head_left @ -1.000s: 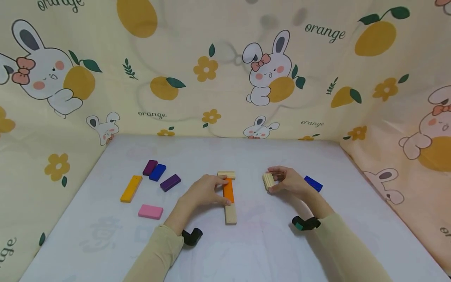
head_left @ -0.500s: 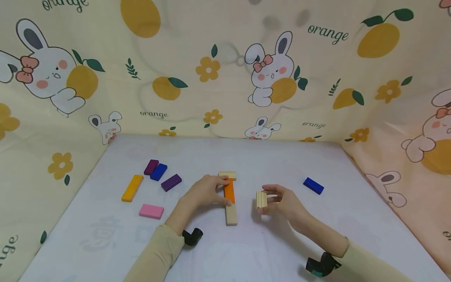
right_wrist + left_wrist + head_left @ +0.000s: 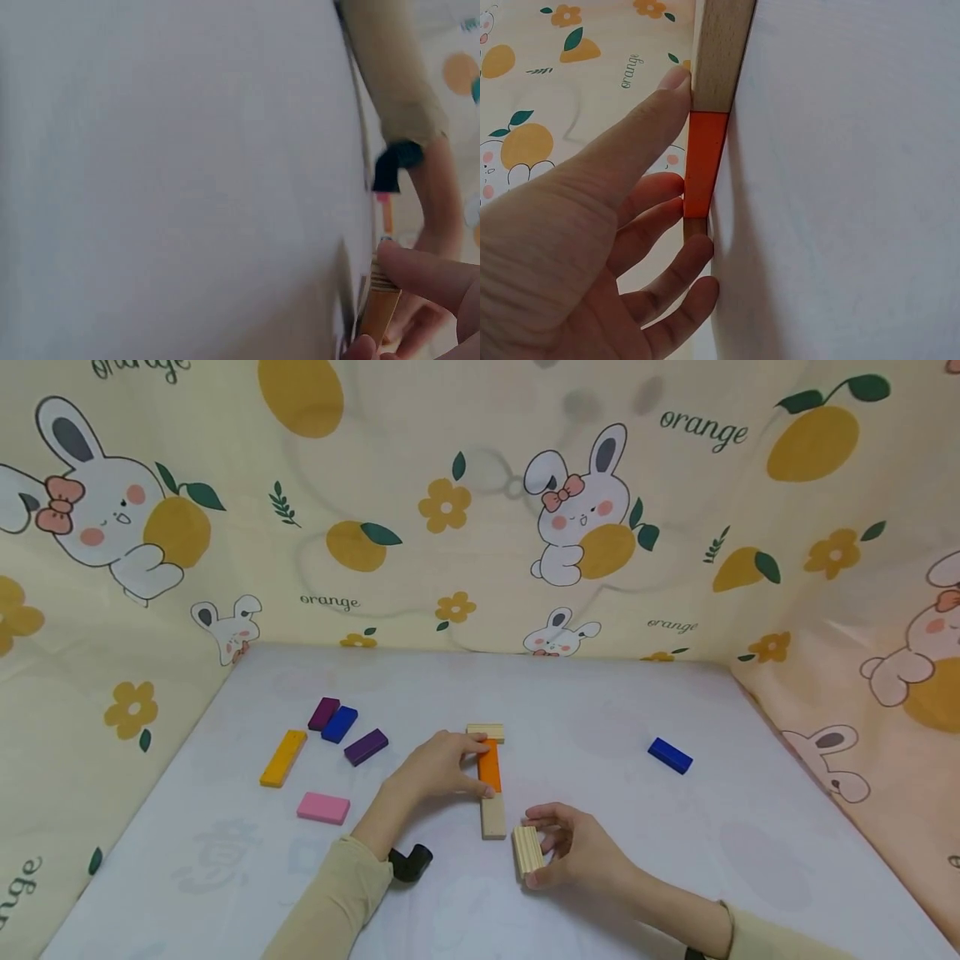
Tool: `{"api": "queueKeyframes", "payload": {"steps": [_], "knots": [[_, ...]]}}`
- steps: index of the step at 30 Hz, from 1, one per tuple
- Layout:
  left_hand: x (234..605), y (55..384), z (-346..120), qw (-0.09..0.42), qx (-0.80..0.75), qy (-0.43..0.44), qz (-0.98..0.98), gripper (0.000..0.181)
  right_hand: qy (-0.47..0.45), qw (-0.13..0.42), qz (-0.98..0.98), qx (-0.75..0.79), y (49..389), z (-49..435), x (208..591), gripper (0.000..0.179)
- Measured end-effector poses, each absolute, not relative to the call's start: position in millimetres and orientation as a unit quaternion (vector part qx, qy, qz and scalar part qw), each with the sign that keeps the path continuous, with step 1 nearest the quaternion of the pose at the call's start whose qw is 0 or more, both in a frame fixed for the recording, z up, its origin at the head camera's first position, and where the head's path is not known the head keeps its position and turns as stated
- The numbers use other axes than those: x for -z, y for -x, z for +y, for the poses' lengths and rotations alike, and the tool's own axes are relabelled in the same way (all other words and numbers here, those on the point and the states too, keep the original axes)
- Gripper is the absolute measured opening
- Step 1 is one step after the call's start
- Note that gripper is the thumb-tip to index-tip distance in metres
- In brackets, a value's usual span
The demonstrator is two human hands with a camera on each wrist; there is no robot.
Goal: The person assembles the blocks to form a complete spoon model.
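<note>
In the head view, an orange block [image 3: 489, 767] lies in a line between a plain wooden block [image 3: 492, 817] on the near side and a ridged wooden block [image 3: 485, 732] set crosswise at the far end. My left hand [image 3: 435, 768] spans the orange block, thumb at its near end and fingers toward its far end. The left wrist view shows the thumb [image 3: 649, 120] beside the joint of the orange and plain blocks. Closer to me, my right hand [image 3: 588, 852] grips a pale grooved wooden block [image 3: 528, 852] between thumb and fingers, right of the line's near end.
On the left lie a yellow block [image 3: 283, 758], a pink block [image 3: 323, 807], a blue block [image 3: 340, 724], a maroon block [image 3: 324, 713] and a purple block [image 3: 366, 747]. Another blue block [image 3: 670, 756] lies at the right. A printed cloth [image 3: 480, 510] hangs behind the table.
My right hand has carried the grooved wooden block toward me and left, from beside the right blue block to near the line's close end. My left hand has stayed at the orange block.
</note>
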State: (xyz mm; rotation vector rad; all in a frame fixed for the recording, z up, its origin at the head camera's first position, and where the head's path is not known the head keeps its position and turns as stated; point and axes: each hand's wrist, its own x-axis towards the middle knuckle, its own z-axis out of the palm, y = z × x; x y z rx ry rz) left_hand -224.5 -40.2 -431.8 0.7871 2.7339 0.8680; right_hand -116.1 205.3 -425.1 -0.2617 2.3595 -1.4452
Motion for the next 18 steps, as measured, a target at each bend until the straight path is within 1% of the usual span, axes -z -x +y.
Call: {"api": "queueKeyframes", "payload": {"steps": [5, 12, 18], "knots": [[431, 225, -41, 0.085, -0.295, -0.264, 0.914, 0.072, 0.130, 0.172, 0.843, 0.493, 109, 196, 425, 0.078], [430, 223, -40, 0.087, -0.293, -0.273, 0.912, 0.069, 0.142, 0.163, 0.857, 0.467, 97, 190, 425, 0.080], [430, 222, -41, 0.083, -0.289, -0.266, 0.916, 0.068, 0.179, 0.136, 0.862, 0.455, 93, 185, 428, 0.081]]}}
